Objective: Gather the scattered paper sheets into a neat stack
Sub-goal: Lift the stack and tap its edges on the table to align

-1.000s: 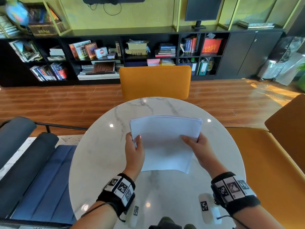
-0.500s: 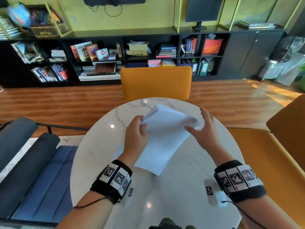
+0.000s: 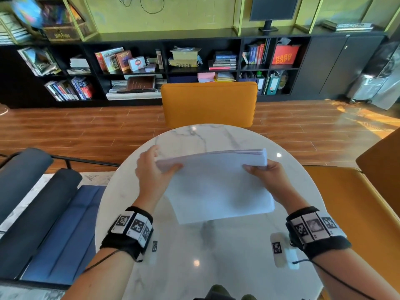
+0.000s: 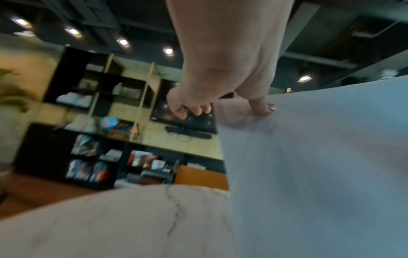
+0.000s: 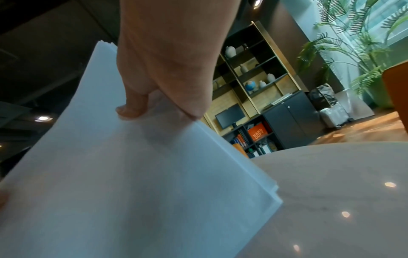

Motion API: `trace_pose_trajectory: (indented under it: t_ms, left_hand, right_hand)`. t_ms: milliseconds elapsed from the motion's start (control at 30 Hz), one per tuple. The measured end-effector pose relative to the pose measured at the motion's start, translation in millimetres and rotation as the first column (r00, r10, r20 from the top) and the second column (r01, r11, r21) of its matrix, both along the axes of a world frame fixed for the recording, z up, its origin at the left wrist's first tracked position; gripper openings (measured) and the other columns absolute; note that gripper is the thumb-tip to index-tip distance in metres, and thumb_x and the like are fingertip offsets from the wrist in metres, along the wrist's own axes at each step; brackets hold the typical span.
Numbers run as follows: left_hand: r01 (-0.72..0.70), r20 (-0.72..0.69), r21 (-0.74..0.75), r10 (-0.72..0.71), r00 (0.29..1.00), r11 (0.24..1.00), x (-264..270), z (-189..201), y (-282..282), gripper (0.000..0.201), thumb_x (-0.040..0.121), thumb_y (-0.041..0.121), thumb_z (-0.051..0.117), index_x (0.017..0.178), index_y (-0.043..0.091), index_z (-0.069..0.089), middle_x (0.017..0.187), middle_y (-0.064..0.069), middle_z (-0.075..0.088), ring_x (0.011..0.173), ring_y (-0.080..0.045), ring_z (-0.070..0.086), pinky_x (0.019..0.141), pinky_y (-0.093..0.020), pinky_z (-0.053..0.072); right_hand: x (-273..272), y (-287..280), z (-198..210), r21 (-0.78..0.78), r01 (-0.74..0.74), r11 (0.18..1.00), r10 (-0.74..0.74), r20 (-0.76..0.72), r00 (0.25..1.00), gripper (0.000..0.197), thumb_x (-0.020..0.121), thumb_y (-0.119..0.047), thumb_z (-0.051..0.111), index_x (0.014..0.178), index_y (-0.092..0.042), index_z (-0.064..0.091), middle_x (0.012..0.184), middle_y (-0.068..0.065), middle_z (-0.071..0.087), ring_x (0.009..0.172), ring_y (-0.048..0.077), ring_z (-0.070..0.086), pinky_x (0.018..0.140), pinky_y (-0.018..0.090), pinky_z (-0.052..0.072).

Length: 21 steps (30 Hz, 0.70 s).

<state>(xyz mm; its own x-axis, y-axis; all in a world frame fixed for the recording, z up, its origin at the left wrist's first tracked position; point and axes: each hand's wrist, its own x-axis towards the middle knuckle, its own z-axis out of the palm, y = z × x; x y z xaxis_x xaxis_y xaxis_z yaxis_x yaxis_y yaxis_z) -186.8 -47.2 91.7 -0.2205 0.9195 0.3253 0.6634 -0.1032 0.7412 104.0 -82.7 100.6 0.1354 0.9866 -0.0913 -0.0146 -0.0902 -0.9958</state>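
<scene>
Both hands, left hand [image 3: 151, 174] and right hand [image 3: 271, 177], pinch the blank paper stack [image 3: 218, 187] over the marble table [image 3: 194, 252], "HARD COPY" box [image 3: 285, 54] far right.

paper stack [image 3: 218, 187] above table [image 3: 216, 256]

From where I stand, the fingers of the left hand [image 3: 151, 169] disappear behind the thick stack of white paper sheets [image 3: 218, 187]; only its thumb shows on top. The right hand [image 3: 268, 178] likewise hides its fingers under the stack's far corner. The left wrist view is smeared with blur, so the black bookshelf [image 4: 106, 157] and its books cannot be read. The stack covers the middle of the round white marble table [image 3: 194, 256], whose near edge runs off the picture's bottom. The orange padded chair [image 3: 208, 103] has its seat hidden behind the table.
</scene>
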Motion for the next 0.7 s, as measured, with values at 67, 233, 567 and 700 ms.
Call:
trace_pose_trajectory:
  t_ms: [67,233,567,700]
  left_hand:
    - [0.041,0.21,-0.169,-0.005,0.978,0.985,-7.9,-9.3,0.6,0.072,0.072,0.034,0.079,0.132,0.016,0.044,0.127,-0.004,0.052,0.118,-0.021,0.048,0.106,-0.047,0.038]
    - [0.217,0.555,-0.172,-0.088,0.827,0.961,7.5,-23.9,-2.6,0.021,0.087,0.023,0.066,0.107,0.02,0.059,0.103,0.008,0.066,0.103,-0.013,0.064,0.096,-0.036,0.05]
    - [0.151,0.548,-0.158,-0.041,0.836,0.976,29.5,-69.4,-10.2,0.027,0.093,0.018,0.056,0.118,0.01,0.05,0.116,-0.005,0.061,0.11,-0.021,0.06,0.079,-0.008,0.045]
    - [0.13,0.538,-0.119,-0.046,0.841,0.984,29.0,-59.4,-4.5,0.032,0.095,0.017,0.052,0.126,0.01,0.048,0.119,-0.001,0.06,0.109,-0.013,0.058,0.085,-0.012,0.043]
  right_hand:
    - [6.6,0.8,-5.9,-0.028,0.02,0.999,-0.022,-0.06,0.998,0.016,0.077,-0.01,0.074,0.093,-0.008,0.074,0.079,0.0,0.077,0.072,0.016,0.073,0.062,0.025,0.058]
    - [4.5,3.3,-16.5,-0.036,0.03,0.999,-0.034,-0.128,0.991,0.014,0.079,-0.008,0.07,0.092,-0.012,0.074,0.086,0.005,0.076,0.075,0.018,0.072,0.065,0.027,0.057]
    - [-5.2,-6.6,-73.2,-0.132,0.189,0.973,-0.187,0.032,0.982,0.014,0.083,-0.008,0.068,0.097,-0.01,0.067,0.085,0.001,0.07,0.08,0.02,0.066,0.074,0.028,0.053]
    - [-6.5,-3.1,-67.1,-0.128,0.237,0.963,-0.237,0.011,0.971,0.007,0.082,-0.009,0.069,0.086,-0.015,0.068,0.084,0.003,0.07,0.079,0.023,0.065,0.082,0.037,0.051]
